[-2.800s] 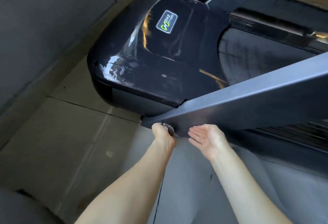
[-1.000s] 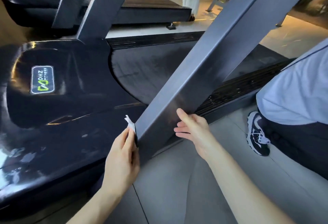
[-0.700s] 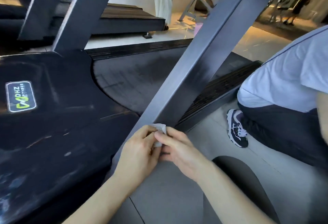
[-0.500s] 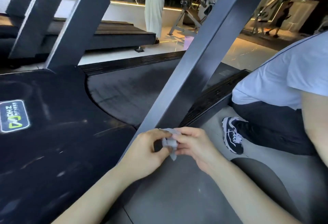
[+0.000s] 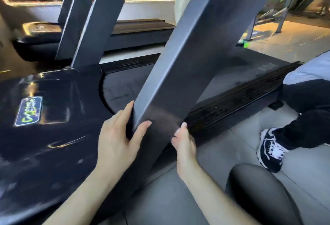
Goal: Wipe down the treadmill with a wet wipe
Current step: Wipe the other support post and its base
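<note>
Hands are parting: half a second ago I was watching both of them bunched over the wet wipe, and now they are sitting on opposite edges of the upright of the treadmill. The left hand is lying along the left corner, fingers straight up the side face and thumb pressing on the front face, clasping nothing. The right hand is curling its fingers round the opposite edge of the same upright.

The wet wipe is not showing now. I am guessing it is tucked under the right fingers against the metal, but I cannot tell from this view. If so, the refolding is over and the right hand is getting ready to wipe, with the left hand steadying.

Above both grips the upright is running on out of view, so I am reckoning plenty is left. Left of the left grip the glossy motor cover is lying. Right of the right grip the side rail is stretching away, with another person's shoe beyond it.

No container is showing near either grip.
</note>
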`<state>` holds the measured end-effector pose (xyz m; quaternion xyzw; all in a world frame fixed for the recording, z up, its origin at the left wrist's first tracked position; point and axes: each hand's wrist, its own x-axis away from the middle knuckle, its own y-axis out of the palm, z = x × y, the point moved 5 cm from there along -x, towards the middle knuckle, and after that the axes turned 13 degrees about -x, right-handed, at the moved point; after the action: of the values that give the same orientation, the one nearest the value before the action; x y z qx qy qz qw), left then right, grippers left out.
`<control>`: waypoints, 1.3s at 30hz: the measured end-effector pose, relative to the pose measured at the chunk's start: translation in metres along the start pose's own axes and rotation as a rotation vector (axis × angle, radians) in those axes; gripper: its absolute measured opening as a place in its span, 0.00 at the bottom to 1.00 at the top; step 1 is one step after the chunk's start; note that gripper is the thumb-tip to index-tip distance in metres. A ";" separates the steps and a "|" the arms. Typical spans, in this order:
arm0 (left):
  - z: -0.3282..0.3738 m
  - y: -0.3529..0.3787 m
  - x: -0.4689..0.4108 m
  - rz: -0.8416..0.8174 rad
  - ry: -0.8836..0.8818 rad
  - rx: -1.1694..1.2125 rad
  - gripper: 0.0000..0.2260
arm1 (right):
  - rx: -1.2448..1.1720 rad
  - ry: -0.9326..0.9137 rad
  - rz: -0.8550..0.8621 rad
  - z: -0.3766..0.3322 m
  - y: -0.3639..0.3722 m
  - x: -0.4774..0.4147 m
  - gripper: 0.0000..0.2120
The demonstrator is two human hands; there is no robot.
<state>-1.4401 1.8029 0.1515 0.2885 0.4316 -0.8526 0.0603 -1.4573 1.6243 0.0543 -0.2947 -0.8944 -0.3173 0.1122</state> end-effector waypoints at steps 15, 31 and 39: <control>0.038 0.022 0.035 0.229 -0.487 -0.348 0.28 | 1.136 -0.574 -0.527 -0.071 -0.045 -0.166 0.13; 0.049 0.023 0.038 0.169 -0.603 -0.683 0.26 | 1.500 -0.980 -1.494 0.058 -0.028 -0.087 0.30; 0.048 0.030 0.044 0.229 -0.638 -0.566 0.26 | 1.732 -0.898 -0.940 -0.080 -0.117 -0.214 0.30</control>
<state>-1.4873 1.7541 0.1286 0.0289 0.5730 -0.7350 0.3613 -1.3551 1.4029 -0.0260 0.1677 -0.7974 0.5481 -0.1886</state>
